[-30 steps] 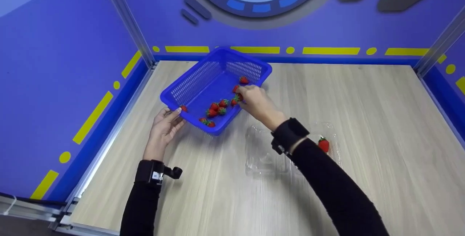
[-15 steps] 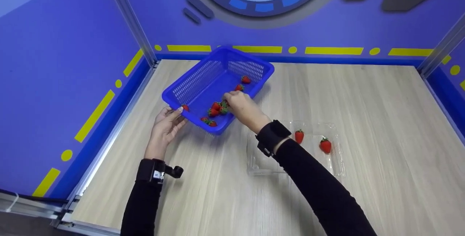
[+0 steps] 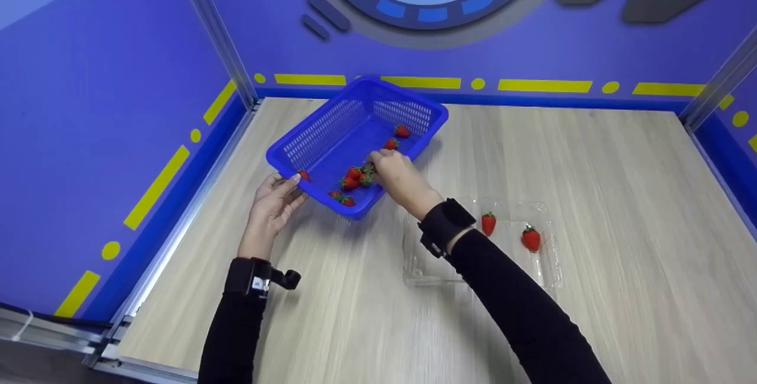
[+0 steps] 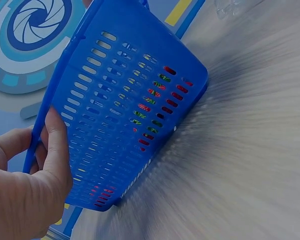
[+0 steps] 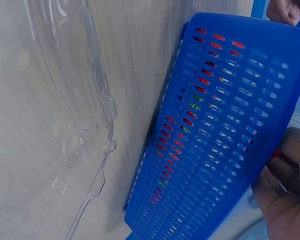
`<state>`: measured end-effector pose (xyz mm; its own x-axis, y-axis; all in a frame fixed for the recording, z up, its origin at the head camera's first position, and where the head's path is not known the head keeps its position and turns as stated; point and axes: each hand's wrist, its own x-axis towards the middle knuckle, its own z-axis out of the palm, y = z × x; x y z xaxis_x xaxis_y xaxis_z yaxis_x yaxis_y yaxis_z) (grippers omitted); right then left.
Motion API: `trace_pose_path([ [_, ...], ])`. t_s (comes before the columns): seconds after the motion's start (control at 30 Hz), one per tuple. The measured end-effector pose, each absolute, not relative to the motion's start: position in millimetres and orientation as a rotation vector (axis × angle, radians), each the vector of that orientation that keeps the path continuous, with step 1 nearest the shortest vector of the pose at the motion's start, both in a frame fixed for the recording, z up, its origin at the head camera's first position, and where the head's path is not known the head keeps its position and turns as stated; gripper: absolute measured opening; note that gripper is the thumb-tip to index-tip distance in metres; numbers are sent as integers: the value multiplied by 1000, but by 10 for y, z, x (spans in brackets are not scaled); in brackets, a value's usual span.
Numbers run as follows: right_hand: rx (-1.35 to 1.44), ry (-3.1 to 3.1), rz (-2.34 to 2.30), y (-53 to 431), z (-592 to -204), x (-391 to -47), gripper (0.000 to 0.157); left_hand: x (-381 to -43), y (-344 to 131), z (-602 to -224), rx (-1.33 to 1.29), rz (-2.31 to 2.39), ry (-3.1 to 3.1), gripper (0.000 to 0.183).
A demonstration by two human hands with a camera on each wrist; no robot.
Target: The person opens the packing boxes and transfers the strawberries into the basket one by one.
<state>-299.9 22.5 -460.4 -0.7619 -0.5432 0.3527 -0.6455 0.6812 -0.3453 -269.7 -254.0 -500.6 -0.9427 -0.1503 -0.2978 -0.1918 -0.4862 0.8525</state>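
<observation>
A blue perforated plastic basket [image 3: 328, 125] stands tilted toward me, with several red strawberries [image 3: 349, 183] gathered along its lower side. My left hand [image 3: 269, 212] grips its near left corner, thumb over the rim and fingers underneath; the left wrist view shows this hold on the rim [image 4: 36, 142]. Reaching over the right side, my right hand [image 3: 399, 177] has its fingertips inside the basket. A bit of red, a strawberry [image 5: 277, 153], shows between its fingers in the right wrist view; most of it is hidden.
A clear plastic tray [image 3: 414, 277] lies on the wooden table [image 3: 331, 325] under my right forearm. Inside it are two strawberries, one in the middle [image 3: 488, 223] and one at the right [image 3: 531, 238]. Blue panels [image 3: 148, 64] enclose the table's back and sides.
My right hand has moved left and nearer within the basket, from the far strawberries to the middle cluster. The shifted forearm uncovers the tray's middle strawberry. My left hand keeps its hold.
</observation>
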Motion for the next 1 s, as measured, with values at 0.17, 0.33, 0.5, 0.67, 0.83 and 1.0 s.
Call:
trace_pose_path([
  [0.17, 934, -2707, 755, 229, -4619, -3000, 20, -2710, -2534, -5013, -528, 2638, 1569, 26],
  [0.33, 946, -2717, 725, 230, -4622, -3005, 28, -2708, -2537, -5010, -525, 2640, 1563, 27],
  [0.5, 979, -2652, 689, 253, -4674, -2984, 17, -2698, -2528, -5017, -530, 2649, 1555, 26],
  [0.67, 1000, -2566, 722, 344, -4697, -2879, 14, -2698, -2508, -5031, -522, 2642, 1536, 26],
  [0.83, 1059, -2514, 717, 574, -4609, -2593, 20, -2693, -2528, -5018, -515, 2656, 1532, 26],
  [1.0, 1098, -2581, 674, 999, -4531, -2208, 26, -2681, -2535, -5024, -509, 2663, 1520, 25],
])
